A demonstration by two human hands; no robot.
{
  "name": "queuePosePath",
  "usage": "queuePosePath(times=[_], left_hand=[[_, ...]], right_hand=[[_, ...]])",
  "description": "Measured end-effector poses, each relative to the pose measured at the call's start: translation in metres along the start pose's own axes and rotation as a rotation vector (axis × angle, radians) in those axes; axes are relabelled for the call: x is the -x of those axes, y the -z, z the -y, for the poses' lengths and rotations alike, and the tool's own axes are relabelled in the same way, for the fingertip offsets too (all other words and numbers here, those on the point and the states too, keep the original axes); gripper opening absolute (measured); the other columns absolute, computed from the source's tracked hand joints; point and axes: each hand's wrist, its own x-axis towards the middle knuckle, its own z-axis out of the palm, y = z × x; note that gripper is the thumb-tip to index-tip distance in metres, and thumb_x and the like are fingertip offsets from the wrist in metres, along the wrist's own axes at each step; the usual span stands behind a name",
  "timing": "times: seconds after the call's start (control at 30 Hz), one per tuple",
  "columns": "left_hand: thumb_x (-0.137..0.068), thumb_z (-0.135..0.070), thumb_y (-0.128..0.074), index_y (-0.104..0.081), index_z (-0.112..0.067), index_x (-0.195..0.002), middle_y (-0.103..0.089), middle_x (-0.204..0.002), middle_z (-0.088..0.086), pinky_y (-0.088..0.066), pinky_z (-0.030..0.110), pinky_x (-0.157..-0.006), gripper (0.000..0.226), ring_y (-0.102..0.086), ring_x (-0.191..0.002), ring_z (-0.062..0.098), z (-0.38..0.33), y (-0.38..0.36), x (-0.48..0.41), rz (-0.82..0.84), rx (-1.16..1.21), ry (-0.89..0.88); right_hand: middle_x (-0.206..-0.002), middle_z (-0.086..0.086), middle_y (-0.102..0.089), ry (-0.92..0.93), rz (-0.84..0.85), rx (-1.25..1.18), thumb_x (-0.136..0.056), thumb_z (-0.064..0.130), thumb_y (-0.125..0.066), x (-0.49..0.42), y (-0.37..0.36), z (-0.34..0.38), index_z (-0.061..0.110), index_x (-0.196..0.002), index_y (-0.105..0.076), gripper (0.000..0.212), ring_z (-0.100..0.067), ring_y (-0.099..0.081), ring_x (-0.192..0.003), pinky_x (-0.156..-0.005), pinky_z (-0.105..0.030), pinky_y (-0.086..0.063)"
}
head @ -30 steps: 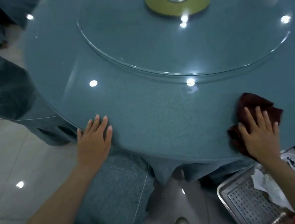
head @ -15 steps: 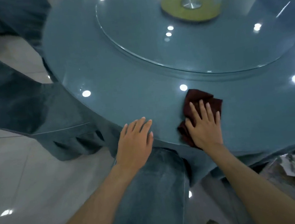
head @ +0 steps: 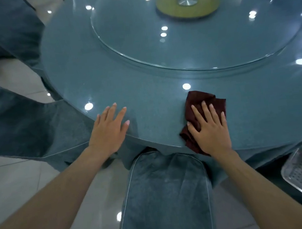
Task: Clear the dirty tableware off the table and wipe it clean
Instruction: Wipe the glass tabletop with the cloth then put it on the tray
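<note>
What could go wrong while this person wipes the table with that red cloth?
The cloth reaches the edge of the tabletop under the flat right hand, so a stroke toward the person might drag it off. The left hand rests flat on the glossy tabletop and may leave prints. A wider sweep could nudge the glass turntable into spinning.

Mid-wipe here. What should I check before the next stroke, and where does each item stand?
1. Right hand flat on the dark red cloth: ok.
2. Cloth lying on the table: ok, near its front edge.
3. Left hand flat on the table edge, holding nothing: ok.
4. All tableware off the table: cannot tell, the far side is out of view.
5. Glass turntable wiped: cannot tell, only light reflections show.
</note>
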Motion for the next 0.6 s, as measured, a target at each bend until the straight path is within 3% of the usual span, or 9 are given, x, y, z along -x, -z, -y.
queuePosePath(times=[0.3,0.47,0.6], left_hand=[[-0.108,-0.052,-0.024,-0.035,-0.017,-0.159,-0.03,-0.166,0.017,-0.023,0.062,-0.123,0.063,-0.024,-0.155,0.038,-0.022,-0.031,-0.062,-0.174,0.02,0.004],[-0.107,-0.052,-0.031,-0.035,-0.027,-0.159,-0.025,-0.169,0.005,-0.002,0.062,-0.126,0.058,-0.014,-0.159,0.027,-0.024,-0.049,-0.066,-0.296,0.078,0.111],[-0.107,-0.051,-0.032,-0.04,-0.026,-0.156,-0.028,-0.168,0.002,-0.007,0.064,-0.125,0.055,-0.018,-0.158,0.025,-0.023,-0.052,-0.067,-0.319,0.065,0.092]], right_hand=[[-0.172,0.0,-0.014,-0.198,-0.033,0.008,-0.097,0.067,-0.02,-0.021,0.016,-0.092,0.037,-0.163,-0.02,0.073,-0.024,-0.009,-0.159,-0.127,-0.054,-0.01],[-0.173,-0.001,-0.012,-0.241,-0.031,0.012,-0.095,0.068,-0.02,-0.069,0.014,-0.111,0.037,-0.163,-0.018,0.075,-0.024,-0.008,-0.159,-0.127,-0.056,-0.009],[-0.173,-0.002,-0.009,-0.278,0.01,0.001,-0.094,0.069,-0.018,-0.108,0.011,-0.103,0.037,-0.163,-0.016,0.077,-0.024,-0.004,-0.159,-0.126,-0.058,-0.006]])
